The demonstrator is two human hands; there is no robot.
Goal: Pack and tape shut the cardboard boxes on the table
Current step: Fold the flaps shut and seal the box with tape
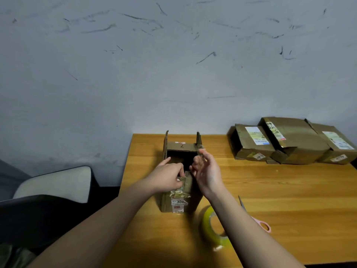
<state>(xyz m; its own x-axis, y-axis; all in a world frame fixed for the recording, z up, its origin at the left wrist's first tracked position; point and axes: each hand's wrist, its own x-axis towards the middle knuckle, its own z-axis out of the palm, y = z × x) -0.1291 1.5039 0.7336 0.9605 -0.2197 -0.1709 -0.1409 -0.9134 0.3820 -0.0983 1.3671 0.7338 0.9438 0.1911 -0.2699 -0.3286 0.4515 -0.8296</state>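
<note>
An open cardboard box (180,204) stands on the wooden table (280,190), its side flaps up and its dark inside showing. My left hand (170,176) rests on the near flap and pinches crumpled old tape there. My right hand (206,170) is raised at the box's right side, its fingertips pinching a strip of tape that hangs from the right flap (199,141). A roll of yellowish clear tape (214,231) lies in front of the box, partly behind my right forearm. Pink-handled scissors (257,219) lie right of the roll.
Three cardboard boxes with shipping labels (289,141) lie side by side at the table's far right against the scuffed wall. A dark chair with a pale seat (56,182) stands left of the table. The table's left edge runs just beside the open box.
</note>
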